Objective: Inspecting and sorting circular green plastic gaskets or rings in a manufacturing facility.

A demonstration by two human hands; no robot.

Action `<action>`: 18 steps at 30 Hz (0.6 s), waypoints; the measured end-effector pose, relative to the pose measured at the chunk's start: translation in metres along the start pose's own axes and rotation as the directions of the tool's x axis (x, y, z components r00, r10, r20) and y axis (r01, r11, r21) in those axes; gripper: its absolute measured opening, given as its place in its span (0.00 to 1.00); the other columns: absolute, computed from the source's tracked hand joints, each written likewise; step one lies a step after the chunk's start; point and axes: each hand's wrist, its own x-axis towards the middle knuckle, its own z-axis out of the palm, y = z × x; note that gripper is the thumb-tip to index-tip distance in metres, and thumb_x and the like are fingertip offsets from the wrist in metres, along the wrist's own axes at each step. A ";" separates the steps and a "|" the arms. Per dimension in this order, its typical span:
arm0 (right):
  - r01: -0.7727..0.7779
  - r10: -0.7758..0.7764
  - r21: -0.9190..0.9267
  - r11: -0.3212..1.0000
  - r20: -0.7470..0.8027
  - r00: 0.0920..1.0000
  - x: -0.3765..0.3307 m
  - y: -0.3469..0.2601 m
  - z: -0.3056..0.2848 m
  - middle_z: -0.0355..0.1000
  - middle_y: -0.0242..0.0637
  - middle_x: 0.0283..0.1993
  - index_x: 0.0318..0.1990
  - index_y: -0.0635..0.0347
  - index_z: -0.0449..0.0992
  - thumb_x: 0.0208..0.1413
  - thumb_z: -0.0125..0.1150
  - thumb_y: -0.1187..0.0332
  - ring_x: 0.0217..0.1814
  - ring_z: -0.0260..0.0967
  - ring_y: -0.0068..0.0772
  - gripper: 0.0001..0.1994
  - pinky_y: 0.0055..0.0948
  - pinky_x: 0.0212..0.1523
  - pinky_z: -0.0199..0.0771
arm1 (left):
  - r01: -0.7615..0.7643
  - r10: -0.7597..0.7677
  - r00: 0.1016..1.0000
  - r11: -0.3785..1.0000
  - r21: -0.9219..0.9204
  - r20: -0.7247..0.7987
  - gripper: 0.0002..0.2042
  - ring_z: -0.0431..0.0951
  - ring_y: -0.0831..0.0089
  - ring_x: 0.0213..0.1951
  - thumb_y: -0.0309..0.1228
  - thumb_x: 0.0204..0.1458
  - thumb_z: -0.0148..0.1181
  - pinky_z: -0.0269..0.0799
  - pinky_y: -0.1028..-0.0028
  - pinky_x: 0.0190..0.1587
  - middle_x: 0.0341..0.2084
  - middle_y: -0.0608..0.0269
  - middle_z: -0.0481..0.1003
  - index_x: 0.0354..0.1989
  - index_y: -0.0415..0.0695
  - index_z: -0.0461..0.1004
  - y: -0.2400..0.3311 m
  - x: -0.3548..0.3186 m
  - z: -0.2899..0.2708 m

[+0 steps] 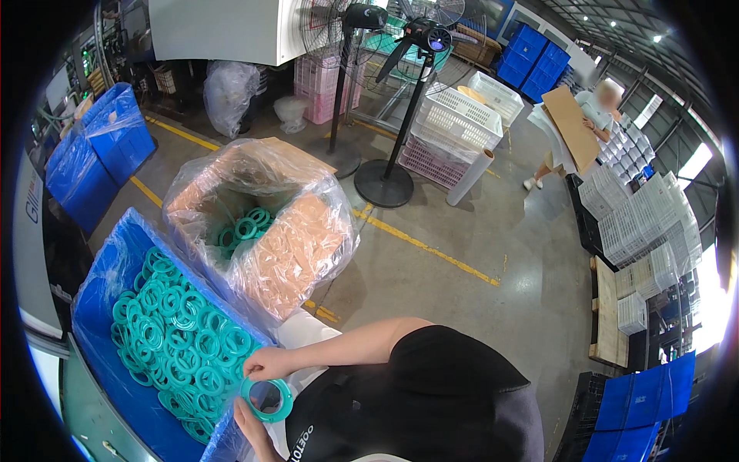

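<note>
A teal plastic ring (288,400) with a wide flange is held between my two hands, in front of my black shirt. My right hand (265,363) pinches its upper left edge, fingers closed. At the lower left edge, my left hand (252,425) grips the rim; some of its fingers are hidden. Just left of my hands stands a blue bin (98,323) lined with clear plastic. Heaped inside it are many similar teal rings (181,327). Beyond it, a cardboard box (296,235) in a clear plastic bag has several teal rings (248,226) at its bottom.
Two black stand fans (385,183) rise behind the box. White and pink crates (462,115) stand beside them, near a plastic film roll (470,177). Blue bins (115,131) sit far left. At right, a person (604,115) carries cardboard (571,127) near stacked white crates (643,215).
</note>
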 end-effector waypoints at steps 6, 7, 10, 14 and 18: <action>0.108 -0.107 -0.024 0.994 0.050 0.993 0.004 0.009 0.002 0.74 0.36 0.27 0.36 0.62 0.77 0.49 0.58 0.65 0.28 0.70 0.26 0.11 0.29 0.31 0.68 | 0.118 -0.123 0.992 0.975 -0.189 -0.013 0.15 0.66 0.88 0.24 0.40 0.61 0.45 0.58 0.86 0.25 0.23 0.71 0.69 0.32 0.42 0.71 0.013 -0.006 0.009; 0.063 -0.064 0.036 0.997 0.026 0.998 0.005 0.008 0.003 0.74 0.35 0.29 0.38 0.61 0.75 0.51 0.57 0.63 0.29 0.71 0.26 0.12 0.28 0.30 0.69 | 0.119 -0.124 0.992 0.975 -0.188 -0.016 0.15 0.66 0.88 0.24 0.40 0.61 0.45 0.58 0.86 0.25 0.23 0.71 0.69 0.32 0.42 0.71 0.017 -0.006 0.013; -0.102 0.103 0.226 0.969 0.006 0.995 0.001 -0.002 -0.002 0.74 0.34 0.30 0.42 0.59 0.73 0.55 0.56 0.60 0.27 0.72 0.24 0.14 0.26 0.26 0.70 | 0.093 -0.157 0.965 0.954 -0.284 -0.211 0.15 0.68 0.88 0.25 0.42 0.60 0.46 0.59 0.87 0.25 0.23 0.72 0.70 0.35 0.42 0.71 0.009 -0.001 0.006; -0.224 0.248 0.431 0.874 0.001 0.969 -0.008 -0.013 -0.005 0.72 0.32 0.28 0.46 0.59 0.70 0.56 0.56 0.58 0.21 0.69 0.21 0.16 0.22 0.17 0.66 | 0.187 -0.253 0.946 0.937 -0.296 -0.202 0.23 0.65 0.70 0.55 0.42 0.60 0.46 0.62 0.76 0.48 0.54 0.54 0.64 0.58 0.40 0.61 -0.001 0.003 -0.011; -0.205 0.259 0.480 0.853 -0.048 0.965 -0.005 0.005 0.000 0.71 0.31 0.28 0.44 0.60 0.70 0.57 0.55 0.60 0.21 0.67 0.20 0.14 0.22 0.18 0.66 | 0.089 -0.105 0.993 0.959 -0.268 -0.048 0.13 0.64 0.87 0.25 0.38 0.58 0.50 0.54 0.85 0.26 0.30 0.70 0.70 0.46 0.43 0.68 0.000 -0.003 -0.006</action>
